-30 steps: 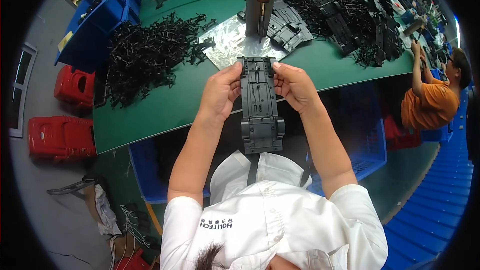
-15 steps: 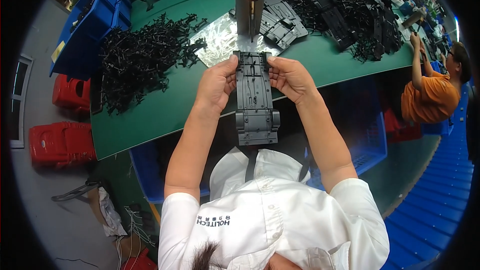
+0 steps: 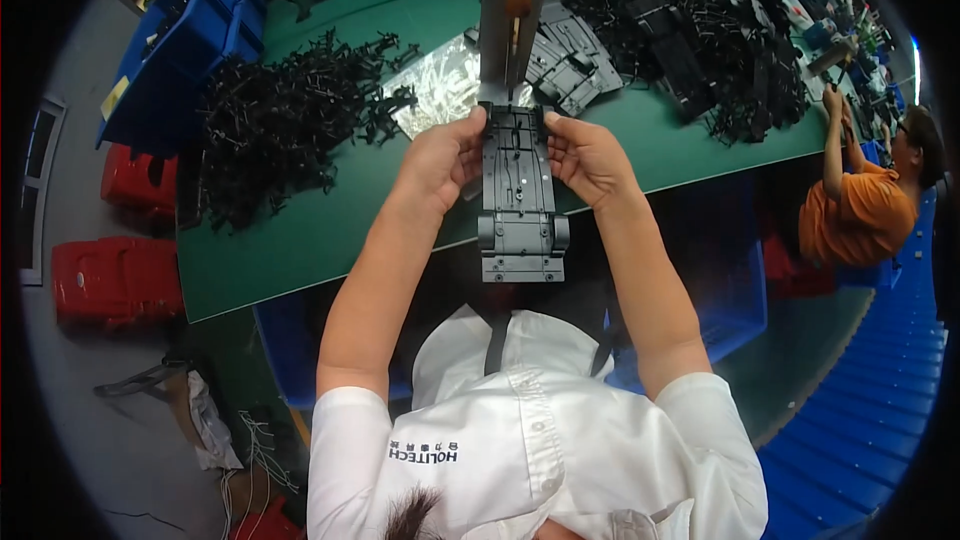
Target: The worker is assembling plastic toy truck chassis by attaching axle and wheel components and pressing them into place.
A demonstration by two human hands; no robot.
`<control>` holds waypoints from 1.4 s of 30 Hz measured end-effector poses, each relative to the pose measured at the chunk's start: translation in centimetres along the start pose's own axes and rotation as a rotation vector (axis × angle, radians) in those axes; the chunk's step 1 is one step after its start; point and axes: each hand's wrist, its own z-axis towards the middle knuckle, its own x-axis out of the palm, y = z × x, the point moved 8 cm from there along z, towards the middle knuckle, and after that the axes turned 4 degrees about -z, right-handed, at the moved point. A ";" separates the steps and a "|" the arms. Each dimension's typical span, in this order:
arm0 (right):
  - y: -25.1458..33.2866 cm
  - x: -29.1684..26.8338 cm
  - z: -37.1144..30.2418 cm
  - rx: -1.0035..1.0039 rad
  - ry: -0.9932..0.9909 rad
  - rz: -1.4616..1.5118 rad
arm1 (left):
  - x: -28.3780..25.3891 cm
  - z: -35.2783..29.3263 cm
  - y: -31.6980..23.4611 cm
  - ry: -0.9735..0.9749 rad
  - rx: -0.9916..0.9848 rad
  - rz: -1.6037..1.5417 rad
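Between my hands is a long black plastic panel [image 3: 518, 180] with ribs, pegs and raised side tabs. My left hand [image 3: 447, 160] grips its left edge near the far end, thumb on top. On the opposite edge my right hand [image 3: 592, 160] holds it the same way. The panel's near end juts past the table edge toward my body. Just beyond its far end a vertical machine head [image 3: 507, 35] with a thin rod comes down; whether the tip touches the panel I cannot tell.
A heap of small black plastic parts [image 3: 290, 125] lies left on the green table [image 3: 400, 230]. A shiny plastic sheet [image 3: 445, 75] and more panels [image 3: 575, 60] lie behind. Blue bins [image 3: 190, 40] stand far left, red stools [image 3: 118, 278] below. A co-worker [image 3: 865, 205] is at right.
The panel and both my hands have shifted slightly within the view, and the panel's far end now sits closer to the machine's rod. My grip is the same.
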 end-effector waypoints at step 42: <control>3.2 -0.3 0.7 -0.083 -0.012 -0.038 | 2.1 3.2 -0.8 0.121 -0.019 -0.054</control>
